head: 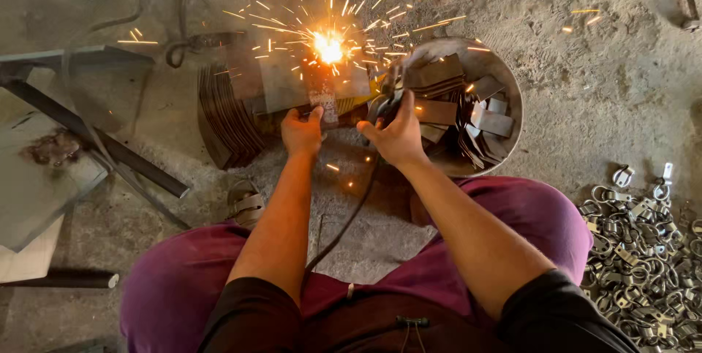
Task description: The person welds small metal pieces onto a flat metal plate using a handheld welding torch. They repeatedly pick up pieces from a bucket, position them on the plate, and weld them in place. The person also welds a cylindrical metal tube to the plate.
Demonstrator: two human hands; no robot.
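Your left hand (302, 132) pinched a small metal plate (322, 101) just beyond its fingertips; your right hand (397, 136) clenched the grinder (384, 101) beside it, both arms stretched forward, sparks (329, 47) bursting past them.

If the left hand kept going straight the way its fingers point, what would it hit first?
The left hand points away from the body, gripping a small metal piece. Straight ahead it would probably meet the sparking contact point first, though depth is hard to judge.
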